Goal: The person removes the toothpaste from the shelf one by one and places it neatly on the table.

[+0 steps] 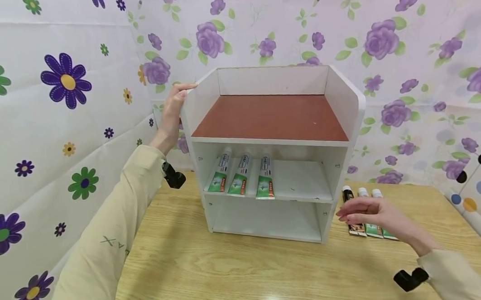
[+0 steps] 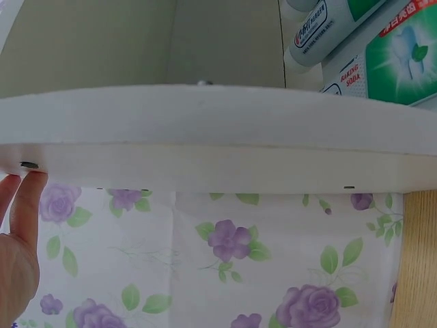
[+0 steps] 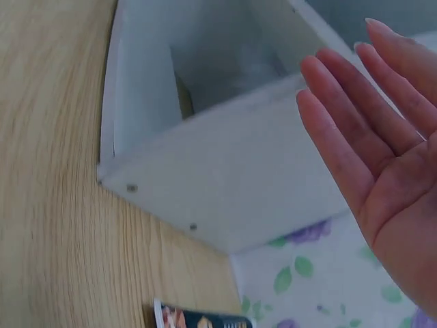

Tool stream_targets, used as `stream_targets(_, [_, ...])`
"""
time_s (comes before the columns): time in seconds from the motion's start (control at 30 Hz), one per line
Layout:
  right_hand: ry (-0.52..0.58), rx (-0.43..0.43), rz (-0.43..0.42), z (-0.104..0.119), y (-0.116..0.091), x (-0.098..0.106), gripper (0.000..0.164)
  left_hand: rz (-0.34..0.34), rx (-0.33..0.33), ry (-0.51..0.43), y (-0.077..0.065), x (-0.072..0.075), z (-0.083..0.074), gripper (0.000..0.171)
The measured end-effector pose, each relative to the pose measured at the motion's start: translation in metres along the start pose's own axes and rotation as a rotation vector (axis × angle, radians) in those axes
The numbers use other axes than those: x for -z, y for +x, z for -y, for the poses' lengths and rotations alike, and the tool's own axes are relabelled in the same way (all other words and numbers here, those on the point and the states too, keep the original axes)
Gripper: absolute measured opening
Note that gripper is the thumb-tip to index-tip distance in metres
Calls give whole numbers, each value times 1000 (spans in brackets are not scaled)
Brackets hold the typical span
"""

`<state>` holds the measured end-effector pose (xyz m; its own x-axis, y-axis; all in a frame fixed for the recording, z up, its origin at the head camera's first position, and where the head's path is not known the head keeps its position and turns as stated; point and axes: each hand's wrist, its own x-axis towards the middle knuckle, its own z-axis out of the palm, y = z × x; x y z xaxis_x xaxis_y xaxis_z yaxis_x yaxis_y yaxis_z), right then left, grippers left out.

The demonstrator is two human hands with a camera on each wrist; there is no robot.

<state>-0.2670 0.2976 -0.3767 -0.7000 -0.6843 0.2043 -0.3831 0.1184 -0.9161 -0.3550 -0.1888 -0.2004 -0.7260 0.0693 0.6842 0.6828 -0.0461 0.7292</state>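
A white two-tier shelf unit (image 1: 271, 141) with a reddish-brown top panel (image 1: 272, 117) stands on the wooden table. My left hand (image 1: 172, 112) rests at the upper edge of its left side panel. In the left wrist view, extended fingers (image 2: 29, 205) touch that panel's outer face. Three green-and-white toothpaste tubes (image 1: 241, 173) lie side by side on the middle shelf, crimped ends forward, toward its left. My right hand (image 1: 377, 216) hovers beside the shelf's right side, fingers loosely extended and holding nothing. In the right wrist view its palm (image 3: 403, 184) shows, the fingertips overlapping the side panel.
Right of the shelf, behind my right hand, a black toothpaste tube (image 1: 348, 195) and two green-and-white tubes (image 1: 373, 229) lie on the table (image 1: 234, 272). Flowered cloth (image 1: 271, 29) covers the wall behind, and another patterned sheet (image 1: 53, 135) hangs at the left.
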Motion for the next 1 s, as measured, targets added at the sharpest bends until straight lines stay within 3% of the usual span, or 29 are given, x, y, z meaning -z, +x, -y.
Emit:
stream_targets(0.17, [44,36,67,13,14,-24,36,-7,1,2,0,0,1,36])
stream_targets(0.23, [48,51,53,16,18,-34,37,-8,3,4,-1,0,1,36])
stream_targets(0.47, [-43,121,-140,33,44,-66,37,-11,0,-4,0,0,1,35])
stream_targets(0.73, [-69,141,-312,46,78,-84,34,-1,6,-3,-1,0,1,35])
stream_targets(1.0, [-120,131,-389,49,112,-88,36,-4,-4,-4,1,1,1,35])
